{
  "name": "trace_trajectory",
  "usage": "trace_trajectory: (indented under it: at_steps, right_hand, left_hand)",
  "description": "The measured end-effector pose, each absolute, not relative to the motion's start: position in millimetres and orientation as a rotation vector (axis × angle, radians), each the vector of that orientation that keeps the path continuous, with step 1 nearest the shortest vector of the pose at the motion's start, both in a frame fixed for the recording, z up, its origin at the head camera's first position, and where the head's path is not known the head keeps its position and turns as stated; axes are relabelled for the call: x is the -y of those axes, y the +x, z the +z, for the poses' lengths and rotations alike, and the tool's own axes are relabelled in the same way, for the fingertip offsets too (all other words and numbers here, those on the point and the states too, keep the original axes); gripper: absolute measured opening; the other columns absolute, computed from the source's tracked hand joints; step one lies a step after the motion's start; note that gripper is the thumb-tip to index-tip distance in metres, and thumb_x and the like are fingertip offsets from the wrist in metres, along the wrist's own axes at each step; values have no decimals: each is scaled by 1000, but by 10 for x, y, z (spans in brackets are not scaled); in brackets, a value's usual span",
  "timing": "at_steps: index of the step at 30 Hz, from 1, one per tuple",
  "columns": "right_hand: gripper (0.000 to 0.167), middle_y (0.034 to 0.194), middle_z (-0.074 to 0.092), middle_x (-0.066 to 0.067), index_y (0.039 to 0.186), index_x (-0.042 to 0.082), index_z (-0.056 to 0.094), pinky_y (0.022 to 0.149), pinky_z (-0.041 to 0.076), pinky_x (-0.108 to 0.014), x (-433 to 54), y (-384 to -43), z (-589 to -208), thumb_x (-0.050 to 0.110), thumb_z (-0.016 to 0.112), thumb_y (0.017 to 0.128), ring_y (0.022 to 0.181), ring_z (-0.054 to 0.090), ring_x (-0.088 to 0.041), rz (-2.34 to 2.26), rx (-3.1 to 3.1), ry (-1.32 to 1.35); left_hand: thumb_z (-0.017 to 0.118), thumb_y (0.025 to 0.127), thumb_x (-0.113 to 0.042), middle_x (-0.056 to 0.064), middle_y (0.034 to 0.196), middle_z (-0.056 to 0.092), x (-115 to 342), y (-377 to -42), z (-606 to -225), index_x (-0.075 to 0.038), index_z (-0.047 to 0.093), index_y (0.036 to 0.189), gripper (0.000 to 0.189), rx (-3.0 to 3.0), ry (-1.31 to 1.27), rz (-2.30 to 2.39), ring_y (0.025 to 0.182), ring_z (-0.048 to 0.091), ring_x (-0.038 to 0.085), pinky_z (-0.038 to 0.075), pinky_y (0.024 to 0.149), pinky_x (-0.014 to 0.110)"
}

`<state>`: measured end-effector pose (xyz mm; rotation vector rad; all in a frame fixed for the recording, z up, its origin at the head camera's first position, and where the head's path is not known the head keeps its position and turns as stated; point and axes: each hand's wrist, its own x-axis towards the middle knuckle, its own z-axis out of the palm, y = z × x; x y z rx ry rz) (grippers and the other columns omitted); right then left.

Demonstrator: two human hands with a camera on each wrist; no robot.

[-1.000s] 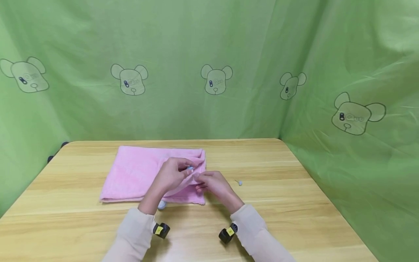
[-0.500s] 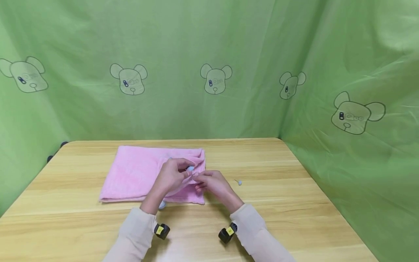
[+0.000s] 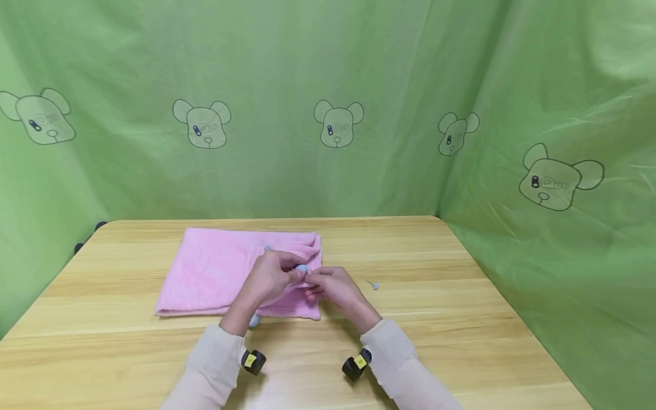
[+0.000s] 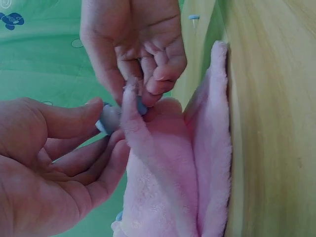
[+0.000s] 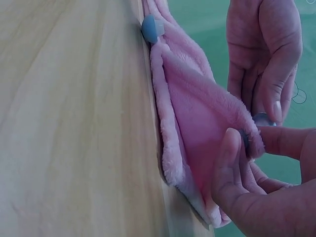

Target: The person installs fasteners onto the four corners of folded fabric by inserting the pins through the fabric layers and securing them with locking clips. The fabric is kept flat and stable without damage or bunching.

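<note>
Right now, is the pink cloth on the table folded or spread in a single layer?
Folded. The pink cloth shows stacked layers in the right wrist view, with an upper edge held off the layer beneath.

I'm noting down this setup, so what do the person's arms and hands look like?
The left hand and right hand are bare, without gloves. Both sleeves are long and cream-coloured, and at the end of each sits a small black camera with a yellow label.

I have room over the table right of the pink cloth, past one small pin, but the left hand and right hand block the cloth's right end.
</note>
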<state>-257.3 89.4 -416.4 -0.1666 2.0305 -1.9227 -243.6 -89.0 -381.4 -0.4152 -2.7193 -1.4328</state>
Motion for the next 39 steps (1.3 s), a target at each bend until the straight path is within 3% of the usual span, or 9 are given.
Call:
trace_trajectory:
  at_steps: [5,10,15,20,22,25,29,31,39]
  right_hand:
    - [30,89,73,-14,117,-16,64,72,59,-26,-889,-2575,-4160,5,61,96,69,66,-10,-1918,-2034,-173]
    - [33,85,72,-10,119,-15,64,70,59,-24,-884,-2577,-4151,11,56,101,67,66,-9,-1915,-2041,-154]
    - [44,84,71,-8,119,-13,64,72,60,-25,-885,-2580,-4158,27,52,106,68,66,-10,-1912,-2040,-132]
    - [58,90,74,-14,116,-9,67,76,61,-30,-874,-2578,-4160,46,53,104,71,68,-14,-1891,-2054,-111]
    - [60,91,74,-16,114,-7,69,76,61,-32,-868,-2577,-4160,50,53,102,71,68,-15,-1872,-2073,-99]
    - [59,91,74,-16,111,-6,71,75,61,-32,-860,-2574,-4158,50,57,100,70,69,-14,-1849,-2103,-83]
    - [50,88,74,-12,109,-7,71,73,61,-30,-855,-2567,-4162,41,62,99,68,67,-13,-1849,-2115,-97]
    - [46,87,72,-11,109,-9,70,72,61,-30,-853,-2562,-4165,36,63,99,67,66,-12,-1858,-2109,-113]
    - [46,85,72,-8,109,-9,70,71,60,-29,-857,-2558,-4162,36,65,97,67,66,-12,-1841,-2130,-138]
  left_hand:
    - [70,95,-15,8,109,78,911,-2432,-3803,-8,75,114,22,2737,-433,-1425,115,70,30,3,128,50]
    - [72,93,-14,9,108,78,914,-2430,-3795,-7,75,114,23,2742,-411,-1424,111,71,30,6,128,50]
    - [75,90,-14,7,101,79,902,-2429,-3796,-9,76,110,21,2747,-361,-1430,104,73,28,7,128,50]
    - [77,88,-14,6,97,79,893,-2434,-3802,-8,76,110,22,2754,-334,-1447,97,75,25,7,128,50]
    - [77,88,-13,6,96,79,888,-2433,-3801,-7,76,109,22,2761,-328,-1446,95,75,24,13,127,51]
    - [77,88,-11,6,96,79,880,-2428,-3797,-8,76,108,21,2775,-328,-1452,94,75,23,32,120,50]
    - [75,87,-7,8,99,79,868,-2422,-3793,-7,76,108,21,2788,-329,-1479,93,75,22,55,97,43]
    - [75,86,-5,9,100,79,865,-2422,-3794,-7,76,108,22,2793,-331,-1472,92,75,22,57,91,42]
    - [75,86,-5,9,99,79,864,-2417,-3799,-6,77,106,20,2793,-324,-1453,89,74,21,58,89,40]
